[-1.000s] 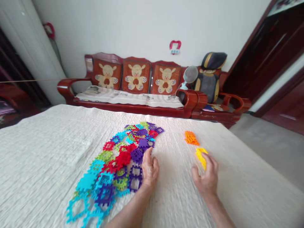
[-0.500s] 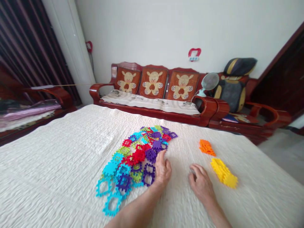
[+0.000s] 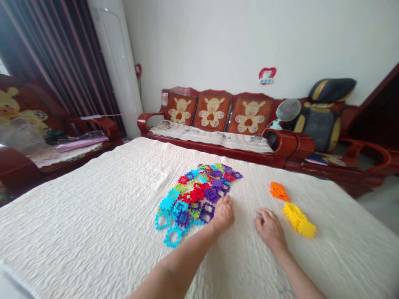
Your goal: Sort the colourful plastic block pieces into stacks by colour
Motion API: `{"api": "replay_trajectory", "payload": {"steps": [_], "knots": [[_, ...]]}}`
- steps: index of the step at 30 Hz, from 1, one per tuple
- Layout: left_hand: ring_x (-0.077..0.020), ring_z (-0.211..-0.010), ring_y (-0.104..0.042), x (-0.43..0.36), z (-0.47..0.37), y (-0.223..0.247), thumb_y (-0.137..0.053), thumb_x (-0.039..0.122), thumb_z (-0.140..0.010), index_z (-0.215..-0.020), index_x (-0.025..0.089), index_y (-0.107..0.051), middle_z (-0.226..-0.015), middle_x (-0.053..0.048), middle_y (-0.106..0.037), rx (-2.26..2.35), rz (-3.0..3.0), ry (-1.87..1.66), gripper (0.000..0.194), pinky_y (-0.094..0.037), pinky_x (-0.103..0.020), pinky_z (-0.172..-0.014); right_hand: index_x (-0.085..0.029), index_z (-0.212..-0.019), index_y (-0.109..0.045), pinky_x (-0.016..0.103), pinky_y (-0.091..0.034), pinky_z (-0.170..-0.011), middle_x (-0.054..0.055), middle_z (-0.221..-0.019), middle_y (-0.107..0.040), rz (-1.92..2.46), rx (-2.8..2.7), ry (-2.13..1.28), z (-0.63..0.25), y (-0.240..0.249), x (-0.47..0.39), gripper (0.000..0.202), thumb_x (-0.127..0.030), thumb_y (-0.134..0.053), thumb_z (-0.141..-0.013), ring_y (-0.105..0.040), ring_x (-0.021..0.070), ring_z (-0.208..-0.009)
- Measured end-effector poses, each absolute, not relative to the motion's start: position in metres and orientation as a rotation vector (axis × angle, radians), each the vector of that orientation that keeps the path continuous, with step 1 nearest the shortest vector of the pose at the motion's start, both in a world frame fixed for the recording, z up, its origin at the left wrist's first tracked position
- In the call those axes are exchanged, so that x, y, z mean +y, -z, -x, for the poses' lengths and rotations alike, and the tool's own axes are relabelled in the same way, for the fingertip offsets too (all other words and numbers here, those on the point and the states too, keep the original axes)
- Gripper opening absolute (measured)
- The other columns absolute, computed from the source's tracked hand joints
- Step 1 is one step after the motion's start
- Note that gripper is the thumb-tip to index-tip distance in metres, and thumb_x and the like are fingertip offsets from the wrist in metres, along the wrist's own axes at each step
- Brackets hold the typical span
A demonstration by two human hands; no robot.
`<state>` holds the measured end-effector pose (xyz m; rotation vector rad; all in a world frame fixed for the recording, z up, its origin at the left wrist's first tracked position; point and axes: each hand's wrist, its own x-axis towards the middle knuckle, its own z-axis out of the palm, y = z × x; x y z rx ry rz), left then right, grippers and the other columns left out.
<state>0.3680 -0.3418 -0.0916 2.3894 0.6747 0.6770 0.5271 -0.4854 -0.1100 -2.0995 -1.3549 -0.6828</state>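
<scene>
A long heap of flat, notched plastic building pieces (image 3: 199, 194) in blue, purple, red and green lies on the quilted cover. Beside its right edge is my left hand (image 3: 224, 214), fingers curled down, near a purple square frame piece (image 3: 207, 212). Its palm side is hidden, so I cannot tell whether it holds anything. My right hand (image 3: 270, 228) rests on the cover farther right, fingers loosely bent, thumb apart from them, nothing visible in it. Right of that hand are a stack of yellow pieces (image 3: 299, 221) and, behind it, a small orange pile (image 3: 279, 191).
The off-white quilted cover (image 3: 93, 207) spreads over the wide surface in front of me. A wooden sofa (image 3: 199, 143) with bear cushions stands along its far edge. A small fan (image 3: 288, 110) and an armchair with a massage cushion (image 3: 321, 128) are at the right.
My left hand has curled its fingers, which were stretched out beside the heap. The right hand stays loosely bent near the yellow stack. The whole view has shifted left.
</scene>
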Motion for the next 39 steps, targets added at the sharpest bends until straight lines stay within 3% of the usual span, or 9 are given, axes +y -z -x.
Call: {"api": "replay_trajectory", "payload": {"steps": [7, 12, 20, 26, 29, 34, 39], "knots": [[-0.0261, -0.124, -0.044, -0.327, -0.34, 0.069, -0.039, 0.021, -0.087, -0.106, 0.01, -0.061, -0.127, -0.017, -0.054, 0.817, -2.627, -0.465, 0.031, -0.035, -0.038, -0.108, -0.018, -0.089, -0.063, 0.037, -0.05, -0.086, 0.011, -0.097, -0.066, 2.123, -1.317, 0.672, -0.526, 0.111, -0.484, 0.022, -0.019, -0.045, -0.077, -0.062, 0.023, -0.093], [-0.021, -0.117, -0.048, -0.315, -0.351, 0.06, -0.033, 0.016, -0.09, -0.112, 0.015, -0.059, -0.121, -0.012, -0.057, 0.803, -2.667, -0.442, 0.034, -0.036, -0.035, -0.106, -0.019, -0.089, -0.062, 0.036, -0.049, -0.086, 0.01, -0.095, -0.066, 2.107, -1.321, 0.671, -0.525, 0.11, -0.484, 0.021, -0.019, -0.045, -0.077, -0.061, 0.0225, -0.092], [-0.0323, -0.136, -0.026, -0.298, -0.381, 0.053, -0.039, 0.024, -0.087, -0.132, 0.019, -0.051, -0.147, -0.011, -0.036, 0.866, -2.785, -0.315, 0.046, -0.03, -0.05, -0.107, -0.018, -0.09, -0.062, 0.036, -0.049, -0.084, 0.01, -0.095, -0.066, 2.105, -1.359, 0.696, -0.528, 0.11, -0.486, 0.021, -0.021, -0.045, -0.078, -0.061, 0.0225, -0.09], [-0.0269, -0.112, -0.047, -0.288, -0.36, 0.042, -0.04, 0.024, -0.087, -0.109, 0.02, -0.065, -0.117, -0.011, -0.058, 0.865, -2.787, -0.364, 0.033, -0.036, -0.046, -0.099, -0.019, -0.089, -0.063, 0.036, -0.048, -0.085, 0.01, -0.095, -0.067, 2.109, -1.349, 0.686, -0.529, 0.11, -0.485, 0.021, -0.021, -0.045, -0.077, -0.062, 0.023, -0.09], [-0.0244, -0.106, -0.051, -0.283, -0.342, 0.035, -0.037, 0.023, -0.089, -0.105, 0.021, -0.066, -0.108, -0.009, -0.062, 0.887, -2.747, -0.47, 0.034, -0.036, -0.042, -0.098, -0.019, -0.087, -0.063, 0.036, -0.048, -0.085, 0.011, -0.095, -0.068, 2.116, -1.349, 0.683, -0.53, 0.11, -0.485, 0.021, -0.022, -0.045, -0.077, -0.062, 0.0232, -0.09], [-0.0242, -0.107, -0.052, -0.273, -0.304, 0.026, -0.039, 0.021, -0.088, -0.107, 0.022, -0.066, -0.108, -0.009, -0.063, 0.998, -2.738, -0.493, 0.033, -0.038, -0.04, -0.097, -0.017, -0.087, -0.063, 0.036, -0.048, -0.085, 0.012, -0.095, -0.067, 2.134, -1.358, 0.688, -0.53, 0.109, -0.485, 0.022, -0.023, -0.044, -0.077, -0.062, 0.0236, -0.09], [-0.0275, -0.119, -0.046, -0.261, -0.266, 0.024, -0.044, 0.023, -0.085, -0.115, 0.022, -0.062, -0.123, -0.011, -0.058, 1.149, -2.711, -0.471, 0.035, -0.037, -0.042, -0.1, -0.018, -0.087, -0.063, 0.036, -0.048, -0.084, 0.01, -0.093, -0.066, 2.19, -1.325, 0.628, -0.526, 0.105, -0.485, 0.022, -0.023, -0.044, -0.076, -0.06, 0.023, -0.091]]}}
